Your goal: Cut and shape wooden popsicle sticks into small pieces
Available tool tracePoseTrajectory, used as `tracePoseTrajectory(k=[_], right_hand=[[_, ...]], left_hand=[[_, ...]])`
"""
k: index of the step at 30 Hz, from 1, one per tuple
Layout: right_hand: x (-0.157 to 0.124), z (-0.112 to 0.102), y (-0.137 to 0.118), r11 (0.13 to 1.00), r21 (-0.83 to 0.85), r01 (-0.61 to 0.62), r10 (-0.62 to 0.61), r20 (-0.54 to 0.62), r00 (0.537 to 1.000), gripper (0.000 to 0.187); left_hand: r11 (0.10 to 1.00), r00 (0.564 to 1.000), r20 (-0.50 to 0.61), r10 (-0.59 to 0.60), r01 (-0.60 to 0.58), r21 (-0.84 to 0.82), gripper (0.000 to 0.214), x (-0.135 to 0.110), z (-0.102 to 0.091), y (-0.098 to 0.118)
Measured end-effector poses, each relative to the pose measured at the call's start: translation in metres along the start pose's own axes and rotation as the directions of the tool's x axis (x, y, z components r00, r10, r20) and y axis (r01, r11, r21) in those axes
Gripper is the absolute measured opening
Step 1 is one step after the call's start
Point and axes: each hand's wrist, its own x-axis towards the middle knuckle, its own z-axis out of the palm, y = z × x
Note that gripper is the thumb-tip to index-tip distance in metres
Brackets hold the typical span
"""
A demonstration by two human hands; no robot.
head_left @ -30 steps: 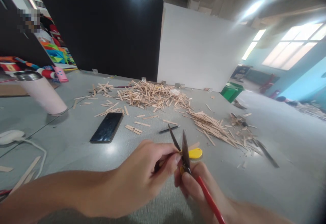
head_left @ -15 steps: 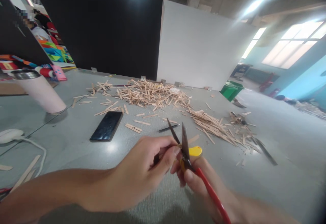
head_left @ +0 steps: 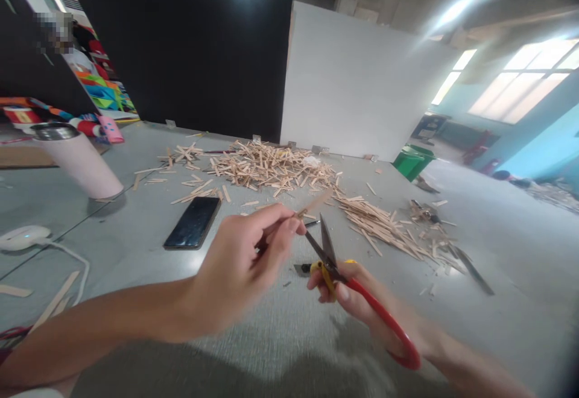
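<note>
My left hand (head_left: 257, 259) is closed in a pinch around a thin wooden stick (head_left: 319, 202) that points up and to the right. My right hand (head_left: 357, 301) grips a pair of scissors (head_left: 373, 304) with red handles, its dark blades spread apart. One blade tip comes close to the fingertips of my left hand. Also in my right hand is a yellow utility knife (head_left: 319, 266), its blade sticking out to the left; the fingers and scissors hide part of it. Behind the hands a dark pen (head_left: 312, 224) lies partly covered on the grey table (head_left: 253, 350).
A heap of wooden sticks (head_left: 266, 169) spreads across the back, with a bundle of sticks (head_left: 380, 220) to its right. A black phone (head_left: 193, 223), a pink bottle (head_left: 84, 163) and a white corded device (head_left: 25, 237) stand left. A metal blade (head_left: 473, 270) lies right.
My left hand has drawn up and left, away from the scissors, bringing the wooden stick into clearer view. The utility knife's blade now shows beside my right hand.
</note>
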Motion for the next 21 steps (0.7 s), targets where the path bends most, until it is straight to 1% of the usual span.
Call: tracePoseTrajectory(k=[3,6,10,13,17,21], right_hand=[[0.000,0.002,0.005,0.996,-0.081,0.027,-0.026,0.013,1.000,0.058],[0.000,0.004,0.011,0.982,-0.162,0.095,-0.102,-0.037,0.994,0.055],[0.001,0.005,0.016,0.954,-0.252,0.163,-0.187,-0.074,0.980,0.049],[0.005,0.004,0.020,0.929,-0.331,0.167,-0.204,-0.078,0.976,0.046],[0.008,0.003,0.022,0.902,-0.408,0.141,-0.193,-0.088,0.977,0.043],[0.009,0.003,0.022,0.875,-0.448,0.182,-0.256,-0.110,0.960,0.043]], left_hand=[[0.999,0.998,0.054,-0.028,0.029,-0.019,0.033,0.003,-0.006,0.002],[0.998,0.996,0.079,-0.052,0.056,-0.041,0.034,0.002,-0.006,0.004],[0.989,0.993,0.102,-0.060,0.073,-0.130,0.034,-0.002,-0.004,0.005],[0.982,0.991,0.115,-0.070,0.089,-0.168,0.034,-0.003,-0.005,0.007],[0.982,0.989,0.137,-0.060,0.083,-0.168,0.037,-0.004,-0.007,0.008],[0.983,0.990,0.134,-0.048,0.070,-0.169,0.037,-0.004,-0.008,0.009]])
